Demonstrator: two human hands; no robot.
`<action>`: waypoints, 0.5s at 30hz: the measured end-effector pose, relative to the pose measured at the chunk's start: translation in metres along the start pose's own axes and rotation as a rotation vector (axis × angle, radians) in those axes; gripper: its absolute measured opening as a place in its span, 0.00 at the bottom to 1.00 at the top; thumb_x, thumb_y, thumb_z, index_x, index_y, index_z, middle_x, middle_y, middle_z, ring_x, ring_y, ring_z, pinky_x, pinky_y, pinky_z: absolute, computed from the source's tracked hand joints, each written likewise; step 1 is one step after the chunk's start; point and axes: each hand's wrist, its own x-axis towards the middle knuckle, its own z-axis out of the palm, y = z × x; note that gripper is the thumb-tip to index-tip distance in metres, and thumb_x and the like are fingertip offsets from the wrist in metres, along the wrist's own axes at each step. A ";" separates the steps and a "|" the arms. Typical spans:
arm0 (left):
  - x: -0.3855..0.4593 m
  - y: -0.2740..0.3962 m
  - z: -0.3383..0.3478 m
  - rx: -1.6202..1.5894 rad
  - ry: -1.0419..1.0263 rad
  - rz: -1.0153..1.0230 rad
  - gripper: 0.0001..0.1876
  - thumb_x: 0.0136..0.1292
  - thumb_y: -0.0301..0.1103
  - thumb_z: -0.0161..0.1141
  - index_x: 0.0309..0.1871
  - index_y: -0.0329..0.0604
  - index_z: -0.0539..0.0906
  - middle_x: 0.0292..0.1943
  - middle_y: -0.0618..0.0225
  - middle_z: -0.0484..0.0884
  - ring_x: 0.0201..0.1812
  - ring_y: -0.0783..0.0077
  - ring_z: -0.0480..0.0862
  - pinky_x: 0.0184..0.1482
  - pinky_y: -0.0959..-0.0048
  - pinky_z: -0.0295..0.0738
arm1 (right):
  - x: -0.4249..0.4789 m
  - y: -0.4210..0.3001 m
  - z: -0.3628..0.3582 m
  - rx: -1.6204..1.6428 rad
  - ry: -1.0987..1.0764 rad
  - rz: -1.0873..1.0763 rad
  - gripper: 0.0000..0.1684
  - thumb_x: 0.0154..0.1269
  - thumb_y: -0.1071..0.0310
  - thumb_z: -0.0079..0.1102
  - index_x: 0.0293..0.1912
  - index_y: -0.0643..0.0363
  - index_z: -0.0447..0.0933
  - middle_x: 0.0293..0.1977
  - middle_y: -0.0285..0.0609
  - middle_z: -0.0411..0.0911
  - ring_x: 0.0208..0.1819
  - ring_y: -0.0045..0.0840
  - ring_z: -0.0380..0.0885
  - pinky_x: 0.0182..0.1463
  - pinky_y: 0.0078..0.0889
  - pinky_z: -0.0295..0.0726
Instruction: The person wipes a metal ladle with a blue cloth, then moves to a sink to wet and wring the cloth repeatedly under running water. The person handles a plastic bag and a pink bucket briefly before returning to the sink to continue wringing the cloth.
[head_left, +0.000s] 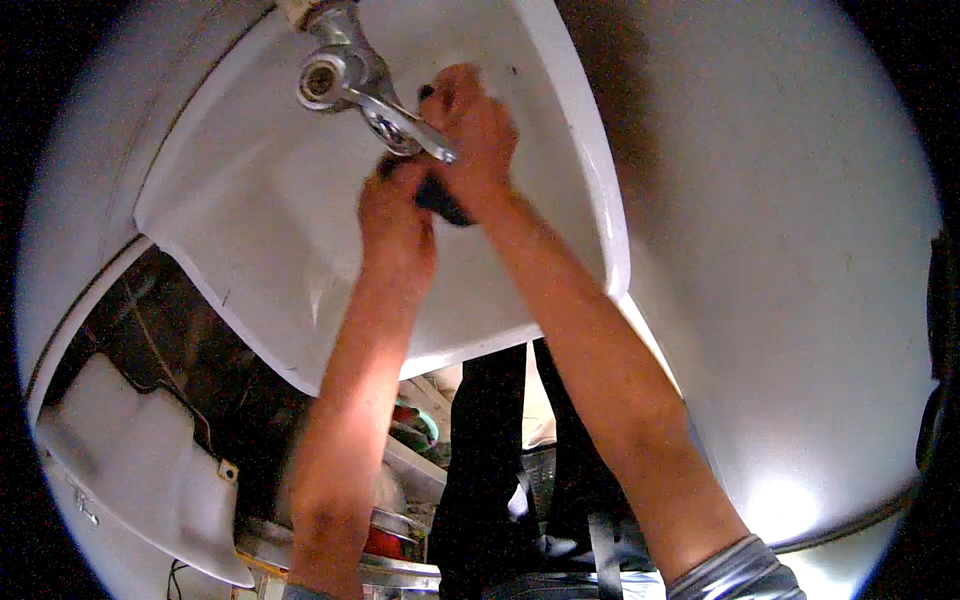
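Both hands are over a white washbasin (292, 195), close under the lever of a chrome tap (360, 82). Between them is a dark, soft-looking piece, perhaps a wet cloth (446, 199). My left hand (394, 202) is closed around its left part, left of and below the lever tip. My right hand (476, 131) is bunched at the right of the lever, with a dark bit showing at its upper edge. The hands are blurred, and the fingers partly hide the piece. Whether water runs from the tap cannot be told.
A smooth pale wall (765, 262) stands close on the right. At the lower left is a white moulded fixture (135, 457) with a dark recess behind it. Below the basin's front rim are my dark-trousered legs (480, 465) and a red container (386, 544) among other things.
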 end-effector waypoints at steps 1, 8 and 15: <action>-0.005 0.001 0.008 0.014 0.051 0.030 0.07 0.66 0.31 0.56 0.45 0.41 0.79 0.47 0.63 0.84 0.49 0.69 0.82 0.50 0.70 0.79 | 0.013 0.004 -0.002 -0.014 0.075 -0.050 0.13 0.66 0.59 0.55 0.41 0.60 0.70 0.25 0.51 0.80 0.28 0.46 0.82 0.31 0.54 0.79; 0.027 0.006 -0.019 -0.088 -0.059 -0.084 0.09 0.63 0.33 0.58 0.45 0.45 0.80 0.39 0.71 0.82 0.40 0.73 0.78 0.40 0.69 0.73 | -0.001 0.003 0.008 -0.013 -0.072 0.019 0.19 0.63 0.58 0.57 0.45 0.62 0.69 0.31 0.55 0.81 0.37 0.49 0.82 0.38 0.53 0.80; 0.002 0.022 -0.066 0.215 0.213 0.196 0.21 0.66 0.38 0.56 0.60 0.40 0.75 0.54 0.63 0.80 0.53 0.65 0.78 0.62 0.67 0.67 | -0.024 0.025 0.017 0.610 -0.047 0.117 0.11 0.60 0.67 0.59 0.40 0.62 0.72 0.31 0.48 0.79 0.34 0.38 0.78 0.42 0.41 0.77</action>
